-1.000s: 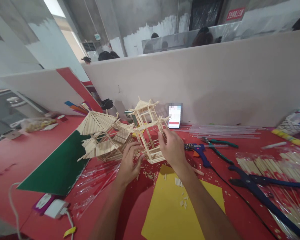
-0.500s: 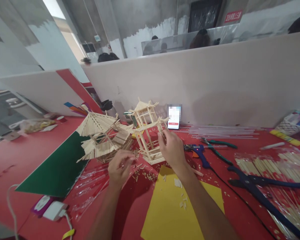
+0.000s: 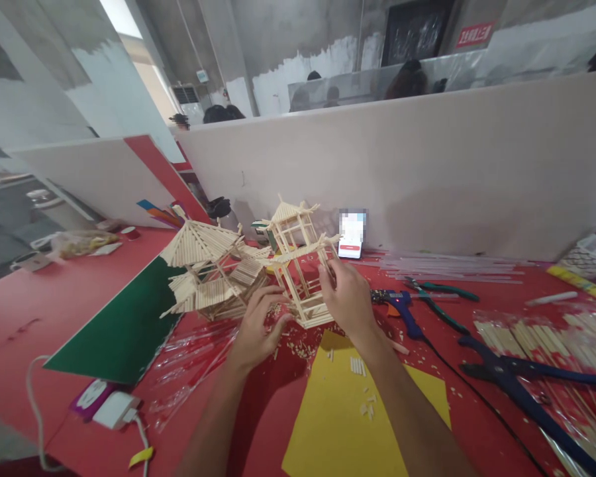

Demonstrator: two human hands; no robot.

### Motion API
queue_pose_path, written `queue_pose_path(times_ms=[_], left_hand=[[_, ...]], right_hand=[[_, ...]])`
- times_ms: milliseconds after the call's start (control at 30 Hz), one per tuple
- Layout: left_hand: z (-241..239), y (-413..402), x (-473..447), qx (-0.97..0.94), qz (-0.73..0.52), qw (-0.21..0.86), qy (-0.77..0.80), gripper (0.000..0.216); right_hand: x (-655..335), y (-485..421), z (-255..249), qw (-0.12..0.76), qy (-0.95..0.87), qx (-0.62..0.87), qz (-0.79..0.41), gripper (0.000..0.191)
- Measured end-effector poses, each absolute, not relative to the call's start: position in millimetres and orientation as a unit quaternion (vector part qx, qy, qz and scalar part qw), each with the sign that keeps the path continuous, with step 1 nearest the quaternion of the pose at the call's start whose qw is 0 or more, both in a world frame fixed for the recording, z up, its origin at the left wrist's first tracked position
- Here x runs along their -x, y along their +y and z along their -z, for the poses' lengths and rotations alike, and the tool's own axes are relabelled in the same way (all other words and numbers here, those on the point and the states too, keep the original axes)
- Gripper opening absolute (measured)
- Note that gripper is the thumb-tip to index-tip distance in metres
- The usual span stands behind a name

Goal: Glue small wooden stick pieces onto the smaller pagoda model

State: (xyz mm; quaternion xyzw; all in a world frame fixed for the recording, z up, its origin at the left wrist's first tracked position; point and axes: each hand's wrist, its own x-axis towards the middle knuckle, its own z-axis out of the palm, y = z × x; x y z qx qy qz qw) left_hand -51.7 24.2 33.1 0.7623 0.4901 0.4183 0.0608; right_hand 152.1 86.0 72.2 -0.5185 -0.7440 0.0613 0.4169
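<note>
A small tower (image 3: 298, 258) built of thin wooden sticks stands on the red table (image 3: 64, 291). My right hand (image 3: 346, 297) grips its right side, fingers closed on the frame. My left hand (image 3: 256, 328) is at the tower's lower left corner, its fingers curled and its fingertips at the base; what they hold, if anything, is too small to make out. A larger stick pavilion (image 3: 208, 265) lies tilted just left of the tower, partly on a green sheet (image 3: 124, 324). Short stick offcuts lie scattered under my hands.
A yellow sheet (image 3: 342, 417) lies below my hands. To the right are a blue glue gun (image 3: 400, 306), green-handled pliers (image 3: 440, 298), large dark cutters (image 3: 516, 384) and bags of sticks (image 3: 551, 338). A phone (image 3: 351, 233) leans on the partition. A charger and cable (image 3: 110, 411) sit front left.
My left hand drew back from the tower half a second ago and has now returned to its lower left corner. My right hand stayed on the tower's right side.
</note>
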Motion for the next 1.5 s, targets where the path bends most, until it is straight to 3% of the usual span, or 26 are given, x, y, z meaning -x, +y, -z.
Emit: queue_pose_path(times_ms=[1300, 1500], left_hand=[[-32.3, 26.9, 48.3, -0.768, -0.412, 0.063, 0.486, 0.011], [-34.6, 26.2, 48.1, -0.763, -0.425, 0.044, 0.486, 0.022]], right_hand=[[-150.4, 85.2, -74.2, 0.415, -0.75, 0.513, -0.052, 0.023], [-152.5, 87.9, -71.8, 0.425, -0.746, 0.51, -0.063, 0.024]])
